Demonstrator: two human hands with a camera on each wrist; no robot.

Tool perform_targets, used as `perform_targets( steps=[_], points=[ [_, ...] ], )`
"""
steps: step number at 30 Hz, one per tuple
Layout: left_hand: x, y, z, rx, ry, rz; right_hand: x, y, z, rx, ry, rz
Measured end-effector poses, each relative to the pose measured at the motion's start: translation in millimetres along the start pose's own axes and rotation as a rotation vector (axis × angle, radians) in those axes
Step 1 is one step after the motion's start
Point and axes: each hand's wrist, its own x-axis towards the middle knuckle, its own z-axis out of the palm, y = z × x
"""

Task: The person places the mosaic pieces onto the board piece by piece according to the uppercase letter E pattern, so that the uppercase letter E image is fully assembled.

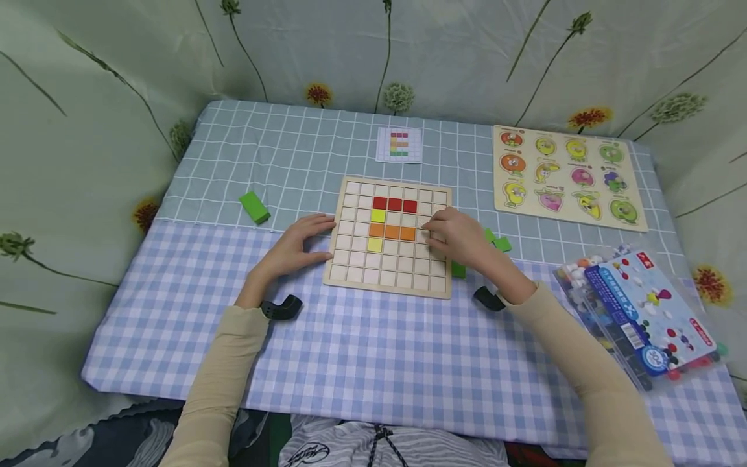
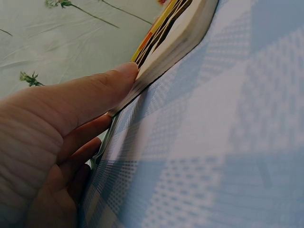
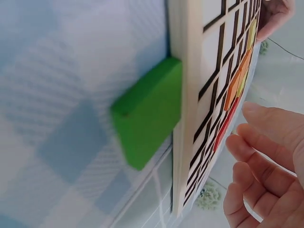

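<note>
A wooden grid board (image 1: 397, 280) lies in the middle of the table. Red tiles (image 1: 395, 205) form a row of three on it, orange tiles (image 1: 392, 231) another, with a yellow tile (image 1: 379, 215) between these rows and another yellow tile (image 1: 375, 244) below. My left hand (image 1: 294, 250) touches the board's left edge with thumb and fingertips. Over the right columns hovers my right hand (image 1: 458, 237); in the right wrist view its fingers are loosely bent and nothing shows between them. A green block (image 3: 149, 114) leans against the board's right edge.
A small pattern card (image 1: 399, 144) with coloured squares lies behind the board. Green pieces (image 1: 502, 244) sit right of it, a green block (image 1: 254, 207) at left. A fruit puzzle board (image 1: 569, 178) and a plastic box (image 1: 648, 314) of coloured balls are at right.
</note>
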Motion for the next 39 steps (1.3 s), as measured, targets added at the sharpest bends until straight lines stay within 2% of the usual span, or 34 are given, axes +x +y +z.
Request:
perform_targets(
  steps=[14,21,28,39],
  points=[
    [1.6,-0.5,-1.2,-0.001,0.006,0.015,-33.8,13,4,-0.015,0.065,0.042],
    [1.4,-0.5,-1.6,-0.003,0.003,0.008,-49.6,18,3,-0.038,0.065,0.065],
    [0.9,0.3,-1.2,-0.011,0.006,0.009,-56.7,20,3,-0.038,0.071,0.089],
    [1.4,-0.7,-0.2,-0.01,0.005,0.006,-63.8,24,9,-0.033,0.101,0.049]
  ],
)
